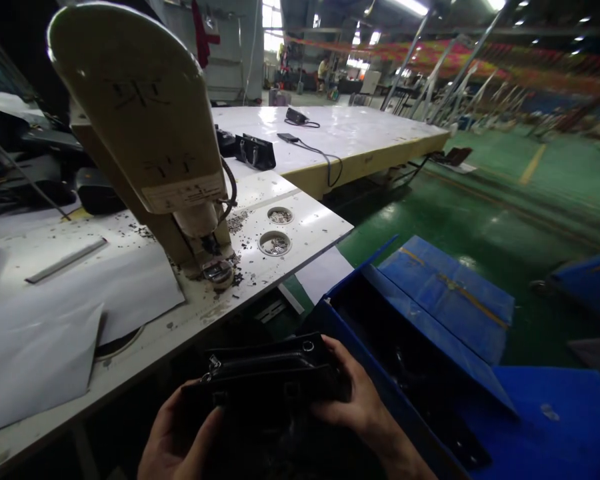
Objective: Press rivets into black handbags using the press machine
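A black handbag [267, 370] with a zipper along its top and a silver zipper pull is held in front of me, below the edge of the workbench. My left hand [180, 433] grips its left end, thumb across the near side. At the right end my right hand [357, 393] is closed round the corner, close to a metal ring. The bag's lower part fades into shadow. Beyond it, a machine head [140, 113] with Chinese characters stands over a small metal plate [217, 272] surrounded by dark scraps.
White paper sheets [35, 367] and a grey strip [66, 260] lie on the bench at left. Two round holes [275, 243] hold scraps. A blue open box [345, 287] with black items stands right. Behind, a long white table [370, 127] carries another black handbag [255, 153].
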{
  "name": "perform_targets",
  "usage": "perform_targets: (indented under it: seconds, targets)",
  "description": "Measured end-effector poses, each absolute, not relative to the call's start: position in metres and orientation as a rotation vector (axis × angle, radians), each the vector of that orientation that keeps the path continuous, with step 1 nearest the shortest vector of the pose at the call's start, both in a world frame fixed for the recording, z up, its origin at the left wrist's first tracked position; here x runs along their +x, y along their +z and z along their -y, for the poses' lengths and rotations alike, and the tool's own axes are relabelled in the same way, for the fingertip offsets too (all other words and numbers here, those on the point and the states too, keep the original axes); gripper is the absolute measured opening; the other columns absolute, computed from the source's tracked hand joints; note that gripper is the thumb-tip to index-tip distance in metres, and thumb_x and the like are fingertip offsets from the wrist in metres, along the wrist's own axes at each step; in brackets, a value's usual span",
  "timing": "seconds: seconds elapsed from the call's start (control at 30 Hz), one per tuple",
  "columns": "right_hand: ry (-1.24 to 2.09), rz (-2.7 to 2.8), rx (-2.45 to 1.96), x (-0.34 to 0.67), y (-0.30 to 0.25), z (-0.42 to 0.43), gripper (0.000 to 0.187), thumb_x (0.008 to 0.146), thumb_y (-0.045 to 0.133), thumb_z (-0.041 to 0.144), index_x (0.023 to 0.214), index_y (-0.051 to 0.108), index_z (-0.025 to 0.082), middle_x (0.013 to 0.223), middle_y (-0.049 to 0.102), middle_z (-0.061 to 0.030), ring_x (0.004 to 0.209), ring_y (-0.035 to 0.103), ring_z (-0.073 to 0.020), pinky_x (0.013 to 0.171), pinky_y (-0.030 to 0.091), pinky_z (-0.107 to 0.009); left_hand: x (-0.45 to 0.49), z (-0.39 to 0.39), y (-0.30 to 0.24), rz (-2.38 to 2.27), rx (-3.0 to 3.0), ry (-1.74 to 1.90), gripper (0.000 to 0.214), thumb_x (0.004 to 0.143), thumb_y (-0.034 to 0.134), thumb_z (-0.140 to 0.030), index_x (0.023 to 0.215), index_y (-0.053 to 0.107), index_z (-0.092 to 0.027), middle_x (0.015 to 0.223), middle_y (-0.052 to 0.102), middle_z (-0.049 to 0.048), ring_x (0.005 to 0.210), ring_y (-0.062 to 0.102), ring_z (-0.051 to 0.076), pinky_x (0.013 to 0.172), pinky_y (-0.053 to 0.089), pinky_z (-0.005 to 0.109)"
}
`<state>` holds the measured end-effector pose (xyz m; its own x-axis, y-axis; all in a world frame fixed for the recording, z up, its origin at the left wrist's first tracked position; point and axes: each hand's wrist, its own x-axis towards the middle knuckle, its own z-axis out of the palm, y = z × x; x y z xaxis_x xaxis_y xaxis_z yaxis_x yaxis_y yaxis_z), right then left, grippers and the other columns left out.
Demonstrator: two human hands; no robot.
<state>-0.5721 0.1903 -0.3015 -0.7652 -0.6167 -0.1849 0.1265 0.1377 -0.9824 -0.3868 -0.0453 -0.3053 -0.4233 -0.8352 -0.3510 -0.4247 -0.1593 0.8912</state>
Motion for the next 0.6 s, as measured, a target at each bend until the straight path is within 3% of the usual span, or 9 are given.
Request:
perform_targets:
  seconds: [0.17, 0.33, 0.47, 0.6]
  targets:
    - [-1.739, -1.694, -0.363, -0.571, -0.293, -0.185, 0.093, 0.064, 0.092, 0.040, 0.146, 0.050, 0.029, 0.141, 0.063, -0.0088, 0.133, 0.055, -0.0380, 0.116, 0.039, -0.054, -0.389, 0.041, -0.302, 1.776, 1.421, -1.602, 0.084, 0.065, 0.085, -0.068, 0.131, 0.063, -0.023, 0.134, 0.068, 0.0109, 0.133, 0.057, 0.040, 0.122, 0.033, 0.060]
    - [-1.758, -1.682, -0.201, -0.573, -0.301, -0.201, 0.089, 0.063, 0.088, 0.040, 0.145, 0.052, 0.031, 0.147, 0.060, -0.0091, 0.135, 0.055, -0.0394, 0.112, 0.046, -0.051, -0.392, 0.029, -0.281, 1.780, 1.203, -1.611, 0.061, 0.079, 0.080, -0.058, 0.125, 0.065, -0.022, 0.128, 0.069, 0.0084, 0.125, 0.061, 0.033, 0.114, 0.043, 0.044]
    - [-1.680, -1.784, -0.063, -0.580, -0.318, -0.220, 0.090, 0.064, 0.083, 0.043, 0.147, 0.050, 0.033, 0.154, 0.054, -0.0076, 0.148, 0.040, -0.0422, 0.117, 0.043, -0.051, -0.391, 0.040, -0.277, 1.776, 1.008, -1.689, 0.042, 0.097, 0.063, -0.053, 0.124, 0.066, -0.022, 0.122, 0.069, 0.0065, 0.115, 0.063, 0.022, 0.101, 0.048, 0.028]
    - [-1.622, -1.847, 0.022, -0.582, -0.325, -0.232, 0.092, 0.067, 0.079, 0.046, 0.151, 0.044, 0.035, 0.161, 0.047, -0.0053, 0.153, 0.030, -0.0406, 0.125, 0.032, -0.051, -0.397, 0.057, -0.276, 1.785, 1.005, -1.656, 0.041, 0.102, 0.056, -0.053, 0.131, 0.065, -0.025, 0.130, 0.067, 0.0057, 0.120, 0.061, 0.021, 0.107, 0.044, 0.029]
